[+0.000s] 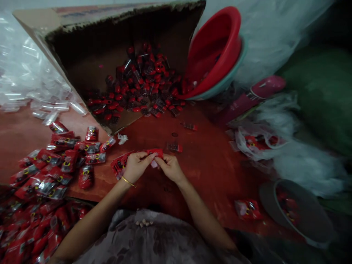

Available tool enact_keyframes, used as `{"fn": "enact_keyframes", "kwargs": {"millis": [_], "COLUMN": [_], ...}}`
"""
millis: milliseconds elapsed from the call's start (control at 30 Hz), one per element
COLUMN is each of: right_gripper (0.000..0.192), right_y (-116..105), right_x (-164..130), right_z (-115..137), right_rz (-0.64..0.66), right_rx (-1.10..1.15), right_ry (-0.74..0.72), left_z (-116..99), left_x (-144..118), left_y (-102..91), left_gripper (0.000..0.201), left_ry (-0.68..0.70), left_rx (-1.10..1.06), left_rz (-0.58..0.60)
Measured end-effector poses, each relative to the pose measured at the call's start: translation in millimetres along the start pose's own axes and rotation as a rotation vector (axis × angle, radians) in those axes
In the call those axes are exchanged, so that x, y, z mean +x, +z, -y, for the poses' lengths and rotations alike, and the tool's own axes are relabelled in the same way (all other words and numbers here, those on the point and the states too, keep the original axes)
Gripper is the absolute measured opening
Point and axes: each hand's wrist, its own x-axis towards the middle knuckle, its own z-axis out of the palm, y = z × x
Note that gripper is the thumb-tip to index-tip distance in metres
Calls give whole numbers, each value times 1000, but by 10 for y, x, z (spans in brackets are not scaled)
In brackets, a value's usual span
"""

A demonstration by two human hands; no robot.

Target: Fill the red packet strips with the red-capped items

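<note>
Both hands meet over the middle of the red table (214, 161), and between them they pinch a small red packet (155, 152) whose long axis runs left to right, its left end at the left hand (136, 165) and its right end at the right hand (169, 168). Each hand is curled closed on the packet with thumb and fingertips, forearms converging from the near edge. A heap of filled packets (55, 161) lies to the left, and the tipped cardboard box (121, 62) of loose red pieces sits farther off.
</note>
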Motion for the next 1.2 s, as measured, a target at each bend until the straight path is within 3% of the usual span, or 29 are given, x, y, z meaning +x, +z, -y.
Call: {"fn": "enact_keyframes", "kwargs": {"millis": [133, 300, 400, 533, 633, 800, 867, 1000, 1100, 1200], "right_gripper": [29, 33, 32, 33, 45, 37, 34, 36, 37, 44], "right_y": [60, 61, 1, -110, -216, -399, -448, -550, -634, -635], "right_x": [-75, -112, -69, 16, 108, 242, 190, -141, -403, -489], "right_z": [3, -7, -14, -10, 12, -45, -124, -264, -275, -223], "right_rz": [-89, -189, -130, 45, 77, -233, -189, -14, -171, -436], "right_rx": [114, 65, 23, -57, -269, -963, -1067, -1020, -971, -1010], "right_ry": [-13, -37, -78, -117, -103, -62, -87, -265, -279, -63], "left_z": [31, 50, 18, -59, -122, -198, -206, -199, -188, -172], "left_x": [-25, -56, -30, 5, 37, 110, 120, 102, 87, 78], "left_y": [87, 212, 243, 212, 177, 131, 118, 113, 122, 150], "left_gripper": [31, 28, 30, 37, 39, 40, 40, 42, 41, 42], "left_ry": [-41, -103, -235, -379, -449, -602, -629, -658, -680, -683], "left_rx": [-64, -146, -375, -581, -609, -803, -842, -886, -891, -883], "left_rz": [-124, -134, -105, -61, -153, -174, -145, -135, -134, -139]}}
